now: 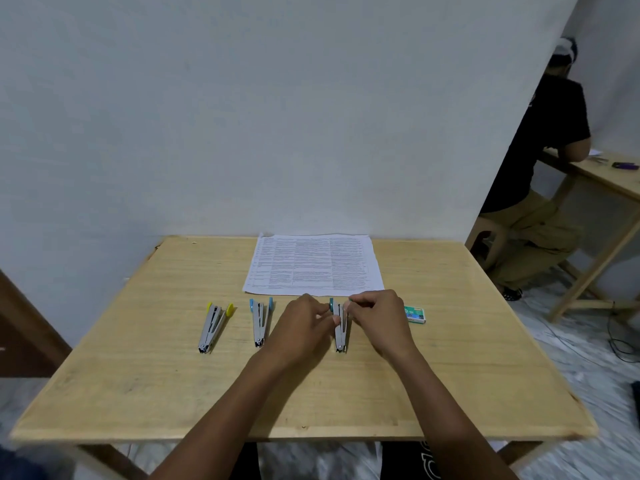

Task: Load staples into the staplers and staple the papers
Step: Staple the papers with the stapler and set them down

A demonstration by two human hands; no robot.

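Three small metal staplers lie opened in a row on the wooden table (138, 375): one with yellow ends (213, 327), one with blue ends (260, 322), one with teal ends (340, 332). My left hand (301, 332) and my right hand (379, 322) meet over the teal stapler, fingertips pinching at its open top. Whether a staple strip is between my fingers is hidden. A stack of printed papers (313, 265) lies behind the staplers. A small green staple box (414, 314) sits just right of my right hand.
The table stands against a white wall (277, 116). At the far right a person in a black shirt (540, 150) sits at another wooden table (602, 178). Cables (620, 341) lie on the floor to the right.
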